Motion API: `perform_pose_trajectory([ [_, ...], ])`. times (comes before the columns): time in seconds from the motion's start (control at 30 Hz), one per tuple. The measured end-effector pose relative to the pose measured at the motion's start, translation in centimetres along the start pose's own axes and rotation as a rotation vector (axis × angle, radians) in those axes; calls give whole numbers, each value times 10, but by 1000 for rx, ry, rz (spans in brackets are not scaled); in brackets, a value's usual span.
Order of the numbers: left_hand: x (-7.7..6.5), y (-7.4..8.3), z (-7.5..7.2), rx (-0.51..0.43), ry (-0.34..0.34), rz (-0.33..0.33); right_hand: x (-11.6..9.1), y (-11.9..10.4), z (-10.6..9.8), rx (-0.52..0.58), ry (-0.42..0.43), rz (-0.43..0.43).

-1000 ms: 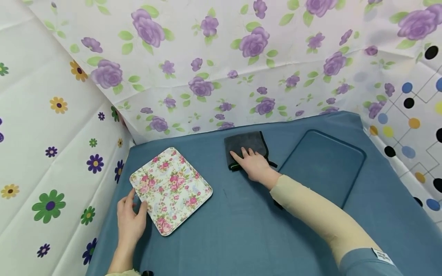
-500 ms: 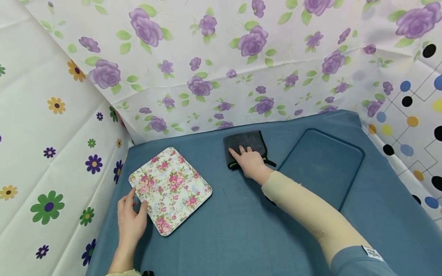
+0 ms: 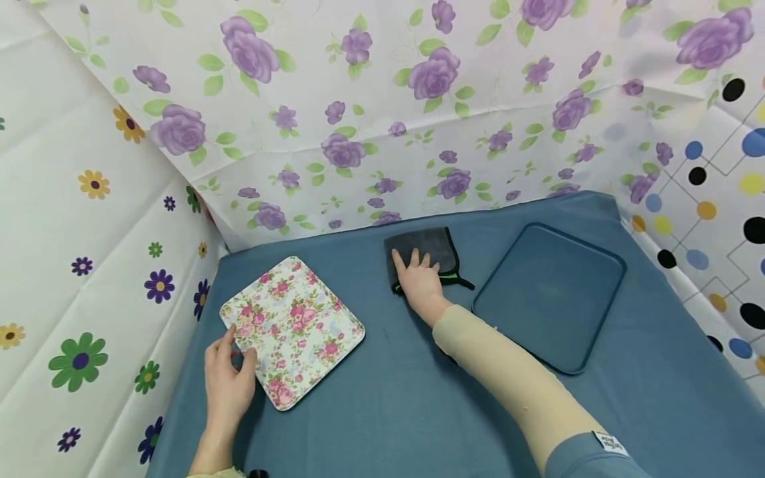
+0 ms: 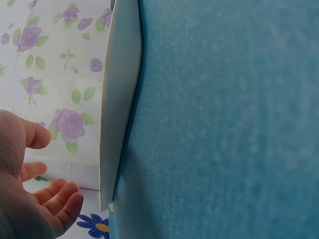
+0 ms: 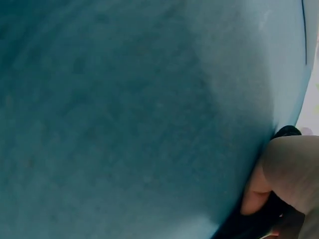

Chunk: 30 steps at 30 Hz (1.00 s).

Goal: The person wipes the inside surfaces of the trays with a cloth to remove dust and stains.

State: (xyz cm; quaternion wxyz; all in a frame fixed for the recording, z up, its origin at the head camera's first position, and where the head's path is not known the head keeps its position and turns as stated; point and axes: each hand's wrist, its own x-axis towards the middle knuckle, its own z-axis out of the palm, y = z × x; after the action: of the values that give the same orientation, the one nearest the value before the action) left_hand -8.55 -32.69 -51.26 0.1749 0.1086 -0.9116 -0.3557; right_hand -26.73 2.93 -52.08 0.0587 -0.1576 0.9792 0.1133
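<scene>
Near the back of the table lies a folded dark grey cloth [image 3: 425, 247] with black trim, a bright green edge and a black strap at its right. My right hand [image 3: 421, 284] rests on it with fingers spread and extended; the right wrist view shows that hand [image 5: 291, 167] low over the dark cloth. At the left lies a thin board [image 3: 293, 332] with rounded corners and a pink rose print. My left hand [image 3: 228, 382] is beside its left edge, fingers loosely bent. In the left wrist view, this hand [image 4: 37, 191] holds nothing and shows a gap from the board's edge [image 4: 117, 114].
A dark blue shallow tray [image 3: 556, 299] lies to the right, its near left edge partly behind the right sleeve [image 3: 508, 372]. Blue cloth covers the table [image 3: 370, 411]. Patterned sheets [image 3: 382, 86] enclose the back and both sides.
My right forearm has swung left, uncovering more of the tray, and the right hand has turned with its fingers pointing more toward the back. The left hand and the board have barely moved.
</scene>
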Motion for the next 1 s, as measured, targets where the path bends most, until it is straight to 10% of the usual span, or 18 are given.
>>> perform_pose_trajectory([
  [0.53, 4, -1, 0, 17, -7, -11, 10, 36, 7, 138, 29, -187],
  [1.0, 1, 1, 4, 10, 2, 14, 9, 29, 10, 168, 52, -82],
])
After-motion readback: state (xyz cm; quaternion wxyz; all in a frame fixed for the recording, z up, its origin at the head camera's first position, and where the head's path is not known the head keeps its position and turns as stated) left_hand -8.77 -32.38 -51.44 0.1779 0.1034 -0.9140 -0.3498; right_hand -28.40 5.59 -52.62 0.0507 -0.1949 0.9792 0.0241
